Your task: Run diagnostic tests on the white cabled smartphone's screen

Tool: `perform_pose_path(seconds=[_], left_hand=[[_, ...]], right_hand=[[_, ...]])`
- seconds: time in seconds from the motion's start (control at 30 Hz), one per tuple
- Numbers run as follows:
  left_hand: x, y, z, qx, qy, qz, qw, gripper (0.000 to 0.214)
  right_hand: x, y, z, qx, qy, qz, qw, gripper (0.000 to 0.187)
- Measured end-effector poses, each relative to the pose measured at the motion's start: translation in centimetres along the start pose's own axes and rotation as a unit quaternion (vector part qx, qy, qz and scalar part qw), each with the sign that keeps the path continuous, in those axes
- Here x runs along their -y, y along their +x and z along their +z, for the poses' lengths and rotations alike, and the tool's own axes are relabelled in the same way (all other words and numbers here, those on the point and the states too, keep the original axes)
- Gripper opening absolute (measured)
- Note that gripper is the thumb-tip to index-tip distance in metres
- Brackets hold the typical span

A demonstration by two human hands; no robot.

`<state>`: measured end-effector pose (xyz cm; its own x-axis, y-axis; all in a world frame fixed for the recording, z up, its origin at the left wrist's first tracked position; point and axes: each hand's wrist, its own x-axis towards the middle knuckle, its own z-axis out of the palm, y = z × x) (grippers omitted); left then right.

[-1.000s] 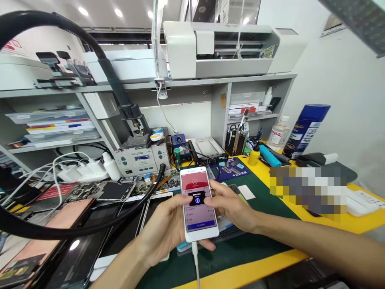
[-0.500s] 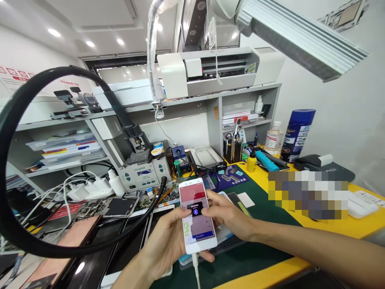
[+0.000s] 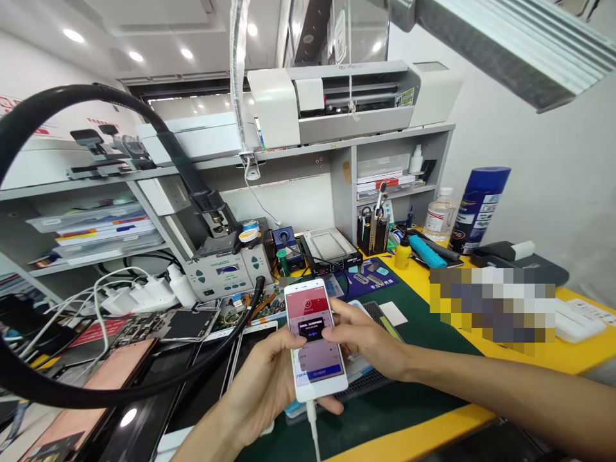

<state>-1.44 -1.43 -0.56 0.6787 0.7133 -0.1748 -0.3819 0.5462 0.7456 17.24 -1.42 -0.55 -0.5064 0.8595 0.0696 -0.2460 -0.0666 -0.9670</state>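
Observation:
A white smartphone (image 3: pixel 316 359) is held upright in front of me, its lit screen showing a red top, a dark pop-up box and a blue bar below. From the phone's lower edge a white cable (image 3: pixel 314 427) runs down. My left hand (image 3: pixel 269 372) wraps around the phone from the left and beneath, with its thumb at the screen's left edge. On the other side, my right hand (image 3: pixel 363 337) grips the right edge, its thumb over the screen near the pop-up. Behind the phone lies a dark perforated pad (image 3: pixel 368 384) on the green mat (image 3: pixel 423 391).
Left of my hands, a thick black hose (image 3: pixel 158 385) loops from a grey rework station (image 3: pixel 226 276). Phone panels (image 3: pixel 115 372) and circuit boards crowd the left side. A yellow bottle (image 3: pixel 402 255), a blue spray can (image 3: pixel 479 208) and a pen holder (image 3: pixel 373 232) stand behind on the right.
The pop-up on the phone's screen has changed from a round blue icon to lines of text with a small blue mark. My view has shifted slightly; both hands keep their grip.

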Motion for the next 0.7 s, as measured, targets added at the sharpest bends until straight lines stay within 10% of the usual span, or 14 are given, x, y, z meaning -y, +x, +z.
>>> perform_pose_path(seconds=[0.7], left_hand=[[-0.16,-0.28,0.44,-0.025,0.018,0.002,1.000,0.047]], right_hand=[[0.10,0.10,0.20,-0.006,-0.017,-0.002,1.000,0.041]])
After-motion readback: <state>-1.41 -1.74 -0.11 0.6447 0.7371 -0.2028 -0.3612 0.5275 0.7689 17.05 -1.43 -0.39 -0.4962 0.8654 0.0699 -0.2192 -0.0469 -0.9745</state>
